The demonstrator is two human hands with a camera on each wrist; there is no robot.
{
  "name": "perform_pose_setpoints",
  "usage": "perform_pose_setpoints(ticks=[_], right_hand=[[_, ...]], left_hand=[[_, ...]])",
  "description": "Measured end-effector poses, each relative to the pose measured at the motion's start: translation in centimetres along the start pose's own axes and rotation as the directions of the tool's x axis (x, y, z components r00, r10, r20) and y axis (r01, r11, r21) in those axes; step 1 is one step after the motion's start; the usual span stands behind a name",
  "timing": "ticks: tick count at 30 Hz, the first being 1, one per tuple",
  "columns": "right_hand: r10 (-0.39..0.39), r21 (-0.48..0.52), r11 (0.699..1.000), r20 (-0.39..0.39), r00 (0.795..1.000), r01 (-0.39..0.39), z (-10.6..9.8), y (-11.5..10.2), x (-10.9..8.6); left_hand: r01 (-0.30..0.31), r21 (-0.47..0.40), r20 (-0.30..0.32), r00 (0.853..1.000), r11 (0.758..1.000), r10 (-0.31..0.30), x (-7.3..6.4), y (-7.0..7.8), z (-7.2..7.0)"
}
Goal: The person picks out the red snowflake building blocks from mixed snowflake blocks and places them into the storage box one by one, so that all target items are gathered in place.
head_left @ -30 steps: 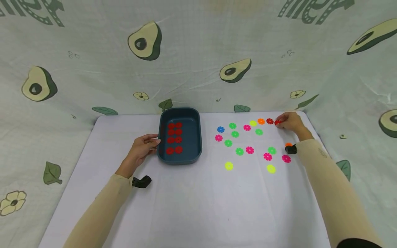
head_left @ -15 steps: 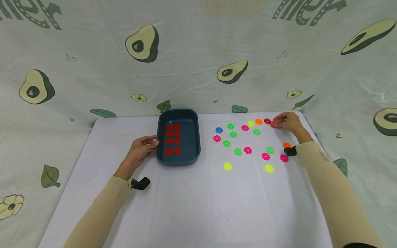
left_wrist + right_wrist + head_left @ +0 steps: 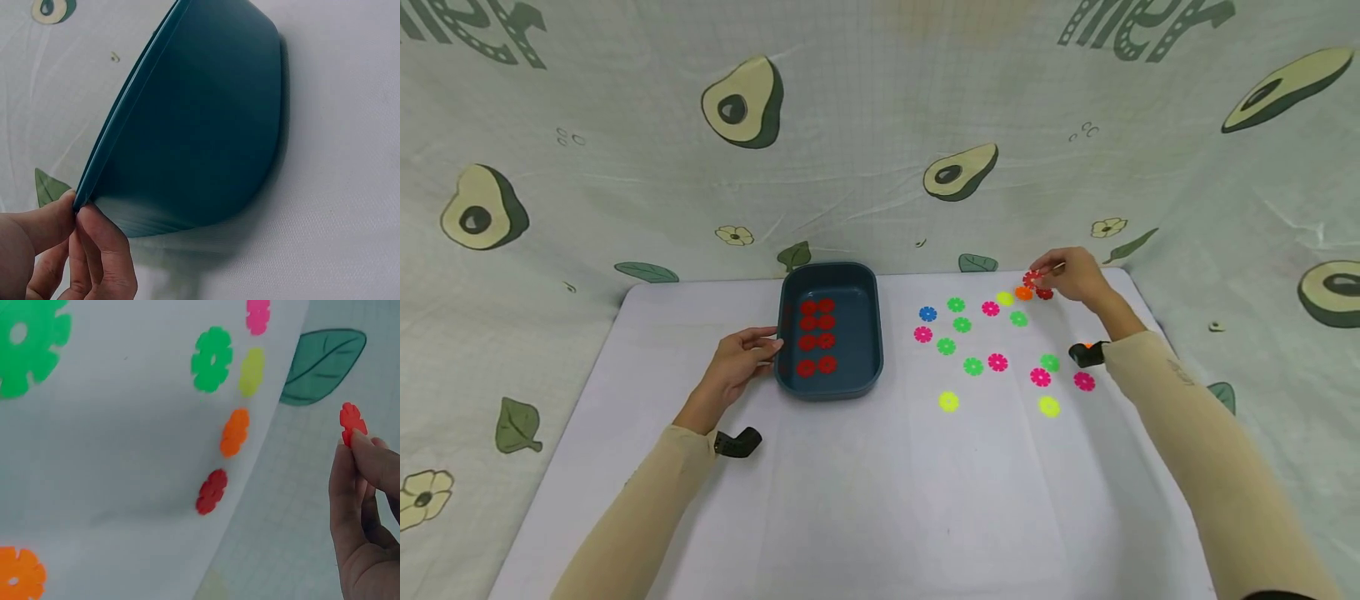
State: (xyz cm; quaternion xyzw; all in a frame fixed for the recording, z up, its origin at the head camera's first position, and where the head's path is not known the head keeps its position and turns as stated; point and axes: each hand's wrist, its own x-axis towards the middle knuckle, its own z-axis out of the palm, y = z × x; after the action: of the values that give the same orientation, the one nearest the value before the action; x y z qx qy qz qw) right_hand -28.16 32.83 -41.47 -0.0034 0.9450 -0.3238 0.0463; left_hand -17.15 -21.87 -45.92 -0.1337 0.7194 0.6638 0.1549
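My left hand pinches the left rim of a dark teal tray between thumb and fingers; the left wrist view shows the grip on the tray's edge. Inside the tray lie several red flower-shaped discs in two columns. Above the table's far right part, my right hand pinches a red flower-shaped disc by its edge, held off the surface. Beneath that hand a darker red disc and an orange disc lie on the white table.
Green, pink, yellow and blue discs lie scattered over the right half of the white table. Behind the far edge hangs a cloth printed with avocados.
My right hand has lifted the red disc off the table and moved it up and left, over the orange and dark red discs. The left hand stays at the tray's rim.
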Motion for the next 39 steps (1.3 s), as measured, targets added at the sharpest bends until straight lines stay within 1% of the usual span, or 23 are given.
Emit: perform_pose_setpoints(ticks=[5,11,15,22,29,39], right_hand=[[-0.091,0.024,0.996,0.031,0.995,0.091,0.6,-3.2,0.0],[-0.167,0.06,0.985,0.066,0.984,0.163,1.4,-6.7,-0.1],[-0.222,0.07,0.974,0.081,0.972,0.216,2.5,-8.8,0.3],[-0.28,0.094,0.958,0.119,0.953,0.27,5.1,-12.3,0.7],[-0.362,0.119,0.931,0.164,0.918,0.346,7.8,-15.4,1.0],[-0.418,0.168,0.906,0.209,0.884,0.389,11.1,-19.1,1.7]], left_hand=[[0.003,-0.004,0.002,1.0,1.0,-0.003,0.0,-0.1,-0.1],[0.001,-0.008,0.006,1.0,1.0,0.0,0.0,-0.1,-0.1],[-0.003,-0.01,0.007,1.0,1.0,0.003,0.1,-0.1,-0.1],[-0.004,-0.025,0.01,1.0,1.0,0.004,0.2,-0.2,-0.2],[-0.006,-0.02,0.003,1.0,1.0,0.006,0.2,-0.3,-0.2],[-0.006,-0.039,-0.004,1.0,0.999,0.006,0.3,-0.3,-0.2]])
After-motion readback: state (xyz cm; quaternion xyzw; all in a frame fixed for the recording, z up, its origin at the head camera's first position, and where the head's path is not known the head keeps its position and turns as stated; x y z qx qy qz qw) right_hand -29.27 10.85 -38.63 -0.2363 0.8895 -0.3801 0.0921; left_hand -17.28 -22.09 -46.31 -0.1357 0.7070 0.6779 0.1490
